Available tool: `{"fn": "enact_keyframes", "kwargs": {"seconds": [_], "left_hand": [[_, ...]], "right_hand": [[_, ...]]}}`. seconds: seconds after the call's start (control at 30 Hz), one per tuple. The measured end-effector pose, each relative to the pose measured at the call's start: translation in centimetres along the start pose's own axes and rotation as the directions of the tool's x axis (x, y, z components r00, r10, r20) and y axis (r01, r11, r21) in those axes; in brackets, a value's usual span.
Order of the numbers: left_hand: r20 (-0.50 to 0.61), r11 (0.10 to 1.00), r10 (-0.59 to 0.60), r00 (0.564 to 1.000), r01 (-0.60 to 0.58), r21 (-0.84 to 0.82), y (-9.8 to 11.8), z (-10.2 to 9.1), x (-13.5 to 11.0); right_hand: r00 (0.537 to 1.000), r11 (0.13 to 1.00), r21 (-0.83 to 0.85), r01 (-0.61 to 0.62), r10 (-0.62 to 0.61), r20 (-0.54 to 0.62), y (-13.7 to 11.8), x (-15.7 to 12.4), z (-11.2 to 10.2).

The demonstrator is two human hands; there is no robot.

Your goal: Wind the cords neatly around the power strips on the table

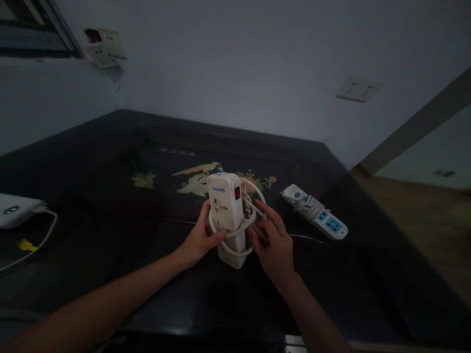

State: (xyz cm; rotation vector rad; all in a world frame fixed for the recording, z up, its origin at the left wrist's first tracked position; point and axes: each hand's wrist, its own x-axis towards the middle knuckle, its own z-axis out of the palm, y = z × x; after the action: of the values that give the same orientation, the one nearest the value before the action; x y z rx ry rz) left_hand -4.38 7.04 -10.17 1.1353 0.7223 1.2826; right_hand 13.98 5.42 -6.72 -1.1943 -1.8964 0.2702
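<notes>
A white Philips power strip (pixel 225 203) with a red switch stands tilted over the dark table, its white cord (pixel 235 253) looped around its body. My left hand (pixel 203 234) is closed on the strip's left side, the thumb pressing near the looped cord. On the right side, my right hand (pixel 273 240) pinches the cord close to its plug end, which is partly hidden by the fingers. Further right lies a second white power strip (pixel 333 224) with blue sockets, its grey cord (pixel 312 208) wound tightly around the middle.
The glossy black table (pixel 154 289) carries a painted bird-and-flower picture (pixel 196 181). At the left edge sit a white device (pixel 18 210) and its white cable (pixel 49 235) with a yellow tag (pixel 27 245). Wall sockets (pixel 356 89) are above the table's back edge.
</notes>
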Motion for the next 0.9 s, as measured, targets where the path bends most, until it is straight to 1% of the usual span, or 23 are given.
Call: {"fn": "enact_keyframes", "kwargs": {"seconds": [0.1, 0.2, 0.3, 0.37, 0.47, 0.6, 0.7, 0.8, 0.9], "left_hand": [[0.052, 0.996, -0.059, 0.997, 0.062, -0.061, 0.3, -0.1, 0.2], [0.114, 0.982, -0.124, 0.986, 0.139, -0.13, 0.7, -0.2, 0.5], [0.16, 0.968, -0.166, 0.973, 0.191, -0.16, 1.1, -0.3, 0.8], [0.162, 0.966, -0.174, 0.971, 0.2, -0.164, 1.5, -0.4, 0.8], [0.158, 0.96, -0.207, 0.966, 0.231, -0.155, 1.8, -0.5, 0.7], [0.232, 0.935, -0.258, 0.938, 0.303, -0.186, 1.6, -0.8, 0.4], [0.251, 0.919, -0.275, 0.928, 0.331, -0.214, 1.2, -1.2, 0.4], [0.257, 0.911, -0.284, 0.924, 0.344, -0.229, 1.0, -1.5, 0.4], [0.218, 0.907, -0.3, 0.929, 0.349, -0.237, 1.0, -1.4, 0.4]], "right_hand": [[0.99, 0.992, -0.053, 0.111, -0.106, 0.089, 0.4, 0.3, -0.8], [0.975, 0.987, -0.056, 0.149, -0.137, 0.178, 1.1, 0.6, -1.5], [0.959, 0.989, -0.012, 0.144, -0.137, 0.247, 1.5, 0.9, -1.8], [0.954, 0.993, 0.022, 0.119, -0.12, 0.276, 1.5, 1.0, -1.9], [0.946, 0.996, 0.027, 0.083, -0.088, 0.311, 1.3, 1.1, -2.0], [0.922, 0.995, 0.051, 0.083, -0.096, 0.375, 1.4, 1.0, -2.3], [0.902, 0.992, 0.103, 0.069, -0.106, 0.418, 1.5, 0.8, -2.5], [0.891, 0.985, 0.156, 0.066, -0.129, 0.436, 1.3, 0.9, -2.4], [0.903, 0.99, 0.117, 0.083, -0.124, 0.411, 0.9, 0.9, -1.9]]}}
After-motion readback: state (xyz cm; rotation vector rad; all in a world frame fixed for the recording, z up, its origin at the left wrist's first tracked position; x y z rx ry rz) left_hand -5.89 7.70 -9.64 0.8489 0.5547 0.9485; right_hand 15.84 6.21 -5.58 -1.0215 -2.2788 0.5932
